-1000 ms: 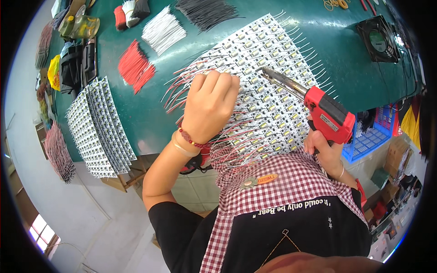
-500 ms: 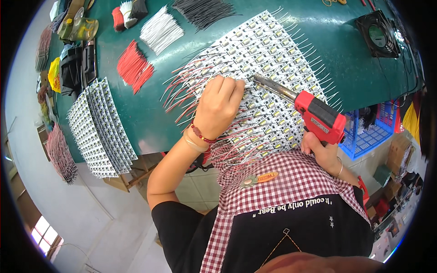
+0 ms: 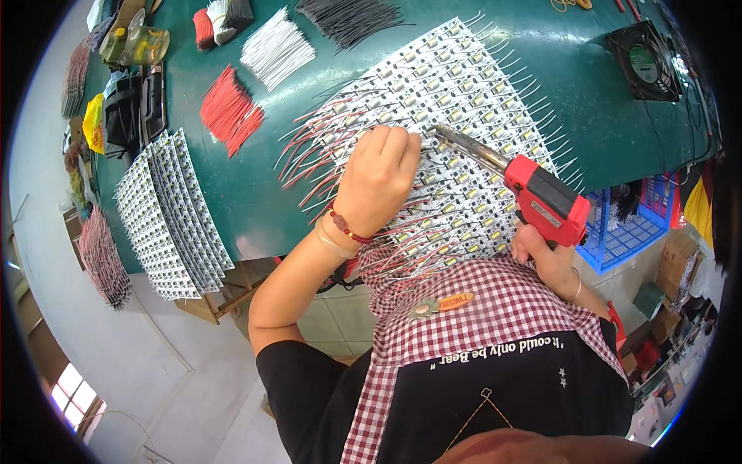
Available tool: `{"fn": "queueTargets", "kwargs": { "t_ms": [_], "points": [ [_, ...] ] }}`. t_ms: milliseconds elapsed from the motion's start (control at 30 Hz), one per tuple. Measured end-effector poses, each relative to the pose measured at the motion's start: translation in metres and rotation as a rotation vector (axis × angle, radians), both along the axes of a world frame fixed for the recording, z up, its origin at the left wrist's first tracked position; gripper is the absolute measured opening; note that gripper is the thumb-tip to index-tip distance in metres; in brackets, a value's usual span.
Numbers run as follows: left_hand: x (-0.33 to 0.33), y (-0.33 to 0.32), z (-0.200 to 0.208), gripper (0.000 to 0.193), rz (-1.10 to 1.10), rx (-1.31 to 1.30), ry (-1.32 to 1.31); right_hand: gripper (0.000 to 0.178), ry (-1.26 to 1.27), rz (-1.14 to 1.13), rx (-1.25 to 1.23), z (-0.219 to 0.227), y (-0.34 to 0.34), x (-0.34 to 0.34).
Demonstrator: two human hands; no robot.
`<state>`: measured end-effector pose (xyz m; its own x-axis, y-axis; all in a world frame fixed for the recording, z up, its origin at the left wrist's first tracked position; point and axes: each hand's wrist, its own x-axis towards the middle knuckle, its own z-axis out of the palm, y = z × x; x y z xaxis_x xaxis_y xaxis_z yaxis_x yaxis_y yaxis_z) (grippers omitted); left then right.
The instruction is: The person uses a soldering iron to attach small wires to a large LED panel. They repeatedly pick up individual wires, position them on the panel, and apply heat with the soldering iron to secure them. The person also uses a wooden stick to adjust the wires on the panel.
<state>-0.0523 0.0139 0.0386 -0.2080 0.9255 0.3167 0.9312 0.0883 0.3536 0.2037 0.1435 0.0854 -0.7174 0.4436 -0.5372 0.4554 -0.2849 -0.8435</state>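
The flat white panel (image 3: 468,184), studded with small components and fringed with thin wires, lies under the left hand (image 3: 382,174), whose fingers bunch downward, tips hidden; its grip I cannot tell. The right hand (image 3: 550,259), partly covered, grasps a red-and-black soldering gun (image 3: 547,199).

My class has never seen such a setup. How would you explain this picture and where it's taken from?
There is no robot: a person works bare-handed, filmed by a downward-looking fisheye camera on the head, which bends straight edges. The right hand holds a red gun-shaped tool, its metal tip over white circuit boards. The left hand is over the boards, fingertips hidden. On the green table lie red wires, white wires and black wires; a fan is at the right.
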Motion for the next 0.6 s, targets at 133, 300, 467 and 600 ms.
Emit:
{"fn": "queueTargets", "kwargs": {
  "t_ms": [133,300,467,600],
  "points": [
    [0.0002,0.0001,0.0021,0.026,-0.010,-0.026,0.010,0.013,0.065,-0.083,-0.069,0.0025,0.0013,-0.0012],
    [-0.0022,-0.0010,0.0050,0.026,-0.020,-0.060,0.027,0.038,0.022,0.008,-0.027,-0.0012,0.0017,0.0003],
    [-0.0033,-0.0057,-0.0024,0.027,-0.014,-0.003,-0.010,0.028,0.000,0.026,-0.013,-0.0013,0.0008,-0.0002],
    [-0.0012,-0.0057,-0.0012,0.027,-0.004,-0.017,-0.030,0.015,-0.022,0.047,0.018,-0.0045,0.0009,0.0027]
  ]
}}
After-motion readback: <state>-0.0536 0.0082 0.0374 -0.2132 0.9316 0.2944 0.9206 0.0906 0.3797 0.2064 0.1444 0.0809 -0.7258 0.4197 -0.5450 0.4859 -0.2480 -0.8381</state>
